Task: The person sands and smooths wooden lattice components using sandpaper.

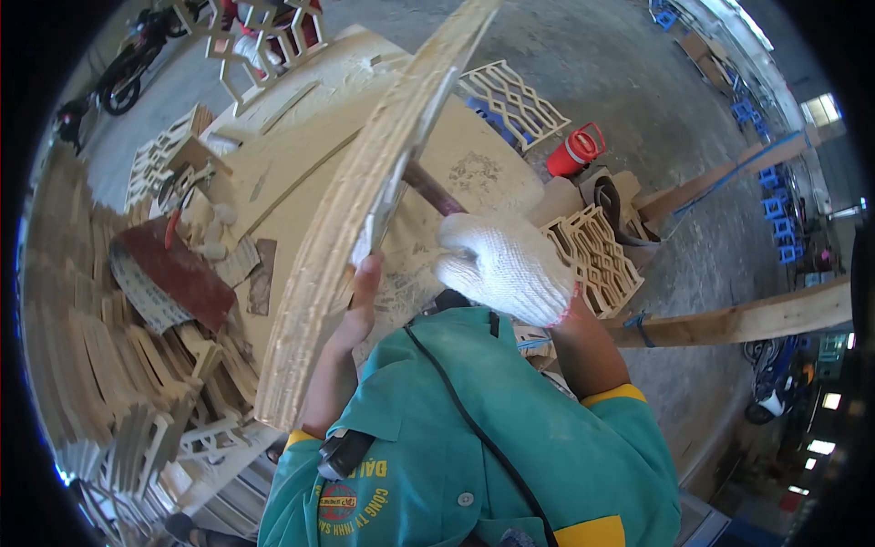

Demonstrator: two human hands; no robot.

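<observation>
A long wooden piece with a ridged, layered edge (342,214) stands tilted in front of me, running from lower left to the top. My left hand (365,290) is bare and grips its near side; the thumb shows, while the other fingers are hidden behind the wood. A white knitted glove covers my right hand (506,269), which is closed around a tool with a dark brownish handle (433,189). The handle's far end meets the wooden piece, and I cannot make out the tool's head. Beneath both hands lies a dusty worktable (305,164).
Stacked curved wooden parts (100,328) crowd the left. A sheet of dark red sandpaper (196,287) lies curled near them. Lattice panels (592,255) and a red jug (576,150) are at right, beside a wooden beam (756,313). Another person (260,50) is beyond the table.
</observation>
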